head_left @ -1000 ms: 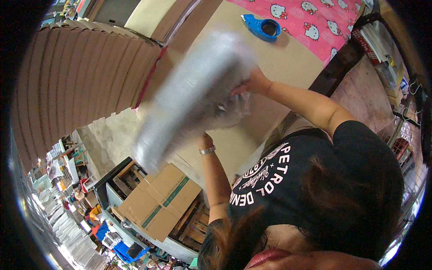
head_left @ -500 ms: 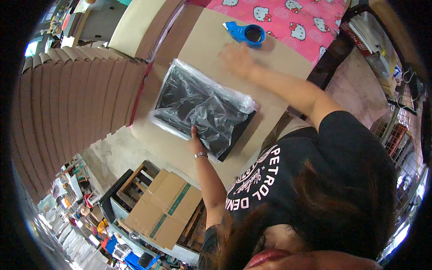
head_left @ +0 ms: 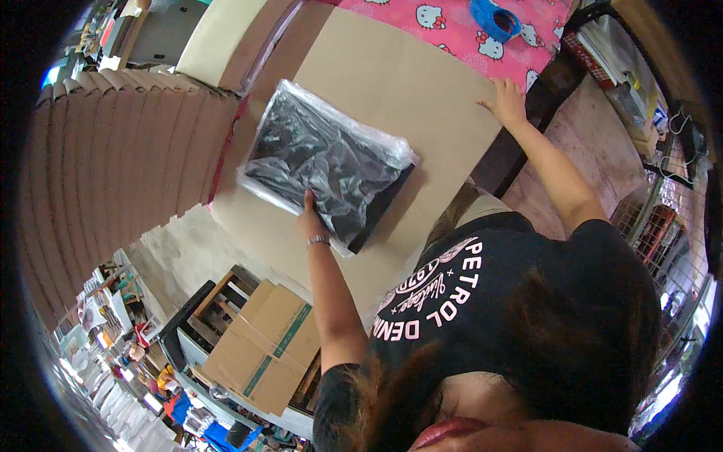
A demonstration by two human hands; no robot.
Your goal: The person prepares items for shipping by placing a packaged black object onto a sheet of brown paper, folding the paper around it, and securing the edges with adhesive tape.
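Note:
A flat black rectangular item wrapped in clear plastic (head_left: pixel 320 154) lies slantwise over a large brown cardboard sheet (head_left: pixel 392 83). My left hand (head_left: pixel 310 220) grips its near edge, with the thumb on top and the other fingers hidden underneath. Over at the right edge of the cardboard is my right hand (head_left: pixel 508 104), empty, its thumb and fingers apart. Beyond that hand, a blue tape dispenser (head_left: pixel 500 21) rests on a pink cloth with cartoon cats (head_left: pixel 459 30).
Stacked folded brown cardboard (head_left: pixel 128 151) rises at the left, beside a thick cream block (head_left: pixel 226 41). Below my left arm, a flattened carton (head_left: pixel 260 346) lies over wooden pallets. A wire rack (head_left: pixel 651 211) and a crate with papers (head_left: pixel 602 60) stand on the right.
The blue tape dispenser has moved from the cardboard onto the pink cloth, away to the right. My right hand has shifted right to the cardboard's edge. My left hand keeps its grip.

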